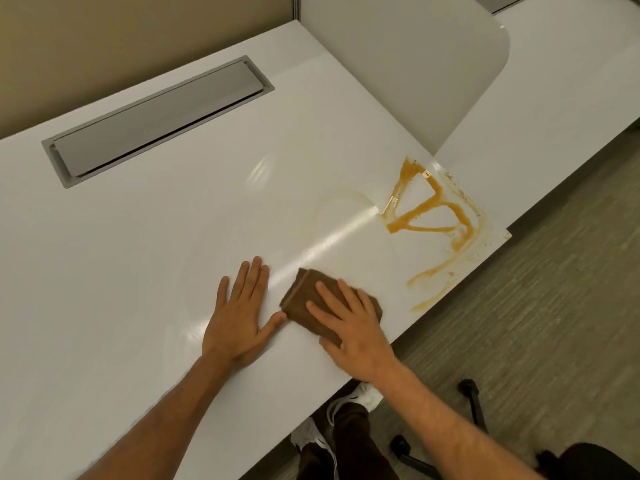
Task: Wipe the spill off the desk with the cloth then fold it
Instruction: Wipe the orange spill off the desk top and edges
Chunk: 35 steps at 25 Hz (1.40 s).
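A folded brown cloth [304, 292] lies on the white desk [173, 237] near its front edge. My right hand [349, 327] presses flat on top of the cloth, fingers spread. Just left of it, my left hand [239, 317] rests palm down on the bare desk, thumb touching the cloth's left corner. An orange-brown spill [429, 216] runs in streaks over the desk's right corner, up and right of the cloth, with a thinner trail [429, 289] reaching the front edge. A faint smeared ring [343, 199] sits left of the spill.
A grey cable hatch [156, 123] is set into the desk at the back left. A white divider panel [415, 64] stands behind the spill. The desk's front edge [398, 344] runs diagonally; below it are carpet, chair legs [474, 400] and my shoes.
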Each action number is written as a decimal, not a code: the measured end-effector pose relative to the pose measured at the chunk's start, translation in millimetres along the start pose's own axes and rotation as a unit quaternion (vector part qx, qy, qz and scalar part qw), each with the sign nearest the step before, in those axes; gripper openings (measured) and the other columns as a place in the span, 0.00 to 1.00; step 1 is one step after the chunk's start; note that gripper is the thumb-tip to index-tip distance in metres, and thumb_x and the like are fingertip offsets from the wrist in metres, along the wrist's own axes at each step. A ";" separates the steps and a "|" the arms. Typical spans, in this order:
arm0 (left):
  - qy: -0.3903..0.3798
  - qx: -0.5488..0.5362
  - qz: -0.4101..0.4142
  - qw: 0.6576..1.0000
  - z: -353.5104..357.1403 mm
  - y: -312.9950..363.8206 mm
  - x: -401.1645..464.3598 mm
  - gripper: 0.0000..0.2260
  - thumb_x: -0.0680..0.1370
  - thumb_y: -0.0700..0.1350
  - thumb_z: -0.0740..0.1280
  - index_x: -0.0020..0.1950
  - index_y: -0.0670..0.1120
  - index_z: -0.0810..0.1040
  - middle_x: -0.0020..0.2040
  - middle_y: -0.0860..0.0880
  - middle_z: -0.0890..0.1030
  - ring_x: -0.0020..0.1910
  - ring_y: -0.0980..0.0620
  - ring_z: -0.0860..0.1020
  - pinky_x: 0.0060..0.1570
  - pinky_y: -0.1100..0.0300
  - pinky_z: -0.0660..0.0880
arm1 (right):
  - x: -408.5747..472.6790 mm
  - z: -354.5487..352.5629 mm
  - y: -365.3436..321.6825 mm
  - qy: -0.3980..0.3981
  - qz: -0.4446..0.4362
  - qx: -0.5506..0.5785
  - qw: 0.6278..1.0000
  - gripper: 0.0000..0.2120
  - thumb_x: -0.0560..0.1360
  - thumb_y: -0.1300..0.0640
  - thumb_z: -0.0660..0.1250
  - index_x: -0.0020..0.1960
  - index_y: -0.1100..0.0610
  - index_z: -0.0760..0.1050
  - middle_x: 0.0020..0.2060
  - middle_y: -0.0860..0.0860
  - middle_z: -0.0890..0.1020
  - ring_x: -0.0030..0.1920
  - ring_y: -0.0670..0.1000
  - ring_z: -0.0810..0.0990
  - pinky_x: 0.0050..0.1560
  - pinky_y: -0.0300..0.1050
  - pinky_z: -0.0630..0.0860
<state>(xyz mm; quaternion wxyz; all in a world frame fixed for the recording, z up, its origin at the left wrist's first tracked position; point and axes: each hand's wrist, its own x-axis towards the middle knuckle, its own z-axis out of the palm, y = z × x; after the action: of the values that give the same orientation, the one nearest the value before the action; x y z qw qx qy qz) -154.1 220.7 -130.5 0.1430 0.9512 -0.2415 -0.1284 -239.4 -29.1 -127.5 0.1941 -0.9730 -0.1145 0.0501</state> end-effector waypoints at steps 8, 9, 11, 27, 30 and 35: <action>0.021 -0.007 -0.016 1.000 0.8 -0.9 -3.8 0.40 0.82 0.70 0.46 0.85 0.47 0.40 0.86 0.50 0.40 0.85 0.51 0.40 0.81 0.50 0.37 | 55.6 -21.4 -0.9 0.192 0.431 0.110 0.875 0.28 0.82 0.53 0.64 0.80 0.53 0.62 0.81 0.54 0.59 0.80 0.62 0.57 0.78 0.61 0.52; 0.025 -0.009 -0.017 1.000 1.6 -1.4 -4.2 0.41 0.82 0.70 0.46 0.85 0.46 0.41 0.86 0.50 0.40 0.85 0.51 0.40 0.81 0.51 0.37 | 69.7 -25.8 2.9 0.232 0.460 0.160 0.842 0.27 0.83 0.53 0.63 0.80 0.54 0.61 0.81 0.54 0.60 0.80 0.61 0.57 0.79 0.60 0.51; 0.032 -0.010 -0.018 0.999 3.1 -1.7 -4.2 0.41 0.82 0.71 0.46 0.85 0.46 0.41 0.86 0.49 0.41 0.85 0.51 0.41 0.81 0.51 0.37 | 94.2 -34.4 10.1 0.312 0.503 0.252 0.766 0.25 0.84 0.53 0.60 0.80 0.52 0.61 0.80 0.54 0.62 0.78 0.61 0.59 0.78 0.62 0.53; 0.032 -0.027 -0.029 0.999 0.5 1.3 2.6 0.43 0.82 0.71 0.51 0.85 0.45 0.41 0.86 0.49 0.40 0.85 0.50 0.42 0.81 0.50 0.40 | 191.9 -45.0 72.8 0.084 0.251 0.048 0.963 0.34 0.76 0.43 0.67 0.79 0.43 0.62 0.82 0.49 0.56 0.80 0.58 0.53 0.77 0.60 0.48; 0.038 -0.041 -0.034 0.998 -1.3 2.4 2.1 0.44 0.81 0.71 0.52 0.85 0.46 0.39 0.86 0.49 0.39 0.85 0.49 0.41 0.81 0.51 0.41 | 195.3 -41.3 57.6 0.058 0.163 0.048 0.984 0.32 0.75 0.46 0.68 0.78 0.43 0.64 0.81 0.49 0.57 0.80 0.59 0.55 0.76 0.59 0.50; 0.063 -0.060 -0.047 0.995 -4.5 4.2 -0.7 0.44 0.81 0.71 0.51 0.85 0.44 0.39 0.86 0.48 0.40 0.85 0.48 0.42 0.82 0.51 0.38 | 175.9 -17.8 -9.0 0.010 0.008 0.051 0.999 0.32 0.73 0.50 0.70 0.76 0.43 0.69 0.80 0.48 0.61 0.79 0.60 0.58 0.76 0.60 0.53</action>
<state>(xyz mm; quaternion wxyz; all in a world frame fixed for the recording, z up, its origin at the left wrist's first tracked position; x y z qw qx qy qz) -155.0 218.4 -124.8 0.2091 0.9572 -0.1792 -0.0887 -68.3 15.0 -116.9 0.2443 -0.9632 -0.1019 0.0472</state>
